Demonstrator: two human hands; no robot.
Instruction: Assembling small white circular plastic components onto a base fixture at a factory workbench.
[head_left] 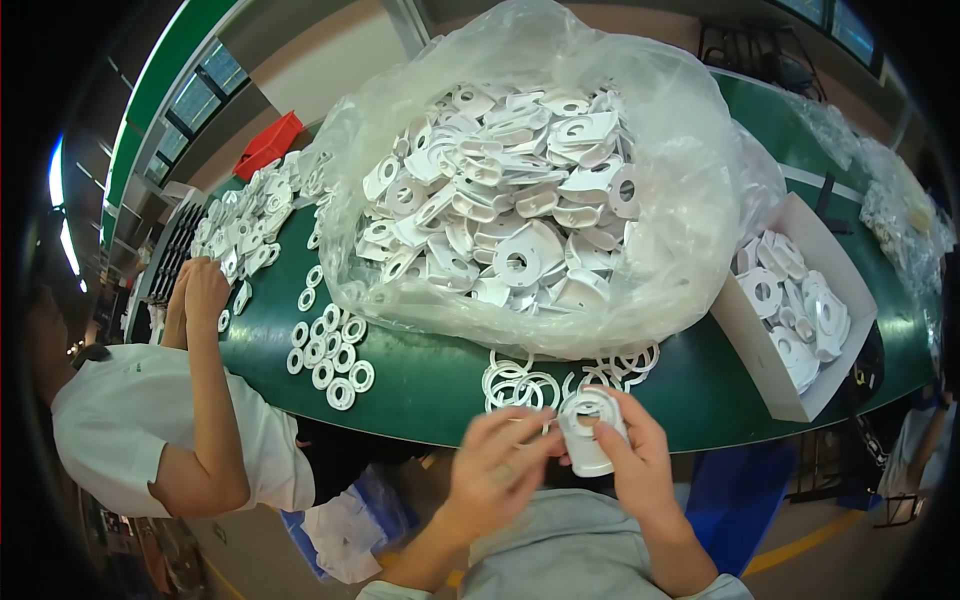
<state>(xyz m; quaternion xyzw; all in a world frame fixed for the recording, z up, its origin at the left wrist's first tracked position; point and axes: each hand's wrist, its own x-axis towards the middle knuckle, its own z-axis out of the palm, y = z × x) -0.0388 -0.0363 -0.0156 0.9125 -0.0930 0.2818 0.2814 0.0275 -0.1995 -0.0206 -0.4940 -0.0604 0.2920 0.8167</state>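
Note:
My right hand [645,462] grips a white plastic housing part [592,458] with a rounded end and a round hole, held upright over the table's front edge. Its thumb lies across the front face, beside the hole. My left hand [497,470] is at the part's left side, its fingers bent together in a pinch by the edge. Whatever is between those fingertips is too small to make out. Just beyond my hands, thin white rings [522,388] lie in a loose pile, with more white rings [632,362] to the right.
A big clear plastic bag [680,200] full of white parts fills the table's middle. A white box [745,335] of parts stands right. Flat white discs [341,393] lie left. Beyond them are loose parts, a red bin [268,145] and a co-worker [170,420] at the green table [440,362].

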